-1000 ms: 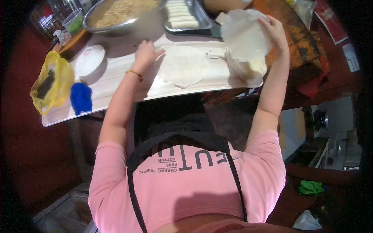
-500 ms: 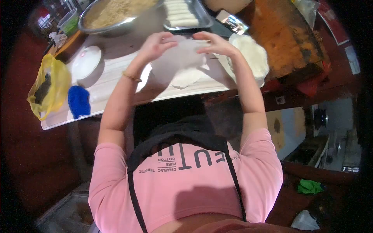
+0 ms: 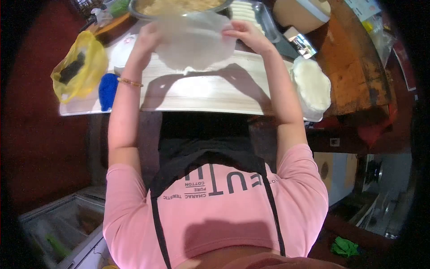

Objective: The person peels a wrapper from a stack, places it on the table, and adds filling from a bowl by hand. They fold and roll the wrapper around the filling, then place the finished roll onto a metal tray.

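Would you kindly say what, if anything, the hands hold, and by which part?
A thin pale sheet, held at opposite edges by the left hand and right hand.

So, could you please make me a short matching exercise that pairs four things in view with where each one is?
Things:
1. Thin round dough sheet
2. Stack of dough sheets
3. White rolls
4. Blue cloth

Places:
A. In the metal tray
B. Beside the yellow plastic bag
C. Between the left hand and right hand
D. At the board's right end

Pairs: 1-C, 2-D, 3-A, 4-B
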The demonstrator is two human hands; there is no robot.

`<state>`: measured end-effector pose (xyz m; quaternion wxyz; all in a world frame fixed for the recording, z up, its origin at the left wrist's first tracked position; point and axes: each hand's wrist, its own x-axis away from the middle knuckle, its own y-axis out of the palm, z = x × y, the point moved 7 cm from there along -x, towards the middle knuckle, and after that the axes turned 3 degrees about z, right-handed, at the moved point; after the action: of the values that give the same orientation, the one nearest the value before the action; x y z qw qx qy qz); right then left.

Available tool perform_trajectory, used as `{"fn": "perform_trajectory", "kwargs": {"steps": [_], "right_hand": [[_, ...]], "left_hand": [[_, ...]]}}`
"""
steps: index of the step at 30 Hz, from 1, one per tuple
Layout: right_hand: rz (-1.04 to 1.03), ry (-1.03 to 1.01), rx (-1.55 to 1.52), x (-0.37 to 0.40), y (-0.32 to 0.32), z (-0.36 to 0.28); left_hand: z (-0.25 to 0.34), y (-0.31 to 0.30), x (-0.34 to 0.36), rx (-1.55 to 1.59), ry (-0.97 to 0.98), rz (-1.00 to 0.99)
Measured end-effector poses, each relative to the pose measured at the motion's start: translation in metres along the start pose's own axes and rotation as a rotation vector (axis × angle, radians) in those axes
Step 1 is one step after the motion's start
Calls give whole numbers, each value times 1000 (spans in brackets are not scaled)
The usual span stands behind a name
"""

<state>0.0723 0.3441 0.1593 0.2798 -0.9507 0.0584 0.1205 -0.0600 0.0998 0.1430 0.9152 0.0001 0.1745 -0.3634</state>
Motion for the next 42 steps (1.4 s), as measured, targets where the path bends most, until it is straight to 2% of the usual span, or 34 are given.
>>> {"fn": "perform_trajectory", "kwargs": {"steps": [2,5,6,7,8,10,14,19,25,28,30,32,33,35,36,38,39,42], "right_hand": [[54,-14,24,-3,-4,-9],[185,-18,69,10,-12,-18],[222,-174,200,21,-8,-27],[256,-330,333,33,-2,-34],[262,-326,333,43,5,-23],[185,-289,616,61,32,14],[107,-220,558,81,55,56],[112,-203,606,90,61,42],[111,-169,691,94,59,31],[226,-198,738,109,31,6],[293,-117,790,132,-4,-5],[570,86,793,170,-59,-1],[576,97,808,184,-72,-2],[722,467,1045,220,-110,9],[722,473,1052,230,-114,11],[664,617,1076,248,-116,30],[692,537,1055,249,-111,30],[736,473,1086,253,-106,29]], "left_hand": [[22,-1,1,79,13,68],[22,-6,7,33,-2,64],[20,-4,13,30,-2,53],[19,5,25,-107,96,-42],[15,17,39,-242,195,-134],[-3,40,66,-633,372,-204],[-43,60,92,-910,384,-281],[-33,63,97,-911,421,-265],[-33,63,101,-840,351,-315],[-21,60,100,-847,274,-331],[-12,50,101,-726,208,-311],[-1,44,102,-617,148,-257],[4,46,102,-603,157,-268],[7,45,100,-553,103,-181],[5,49,98,-546,104,-186],[6,65,92,-528,181,-232],[5,71,89,-525,183,-230],[6,100,84,-437,211,-283]]}}
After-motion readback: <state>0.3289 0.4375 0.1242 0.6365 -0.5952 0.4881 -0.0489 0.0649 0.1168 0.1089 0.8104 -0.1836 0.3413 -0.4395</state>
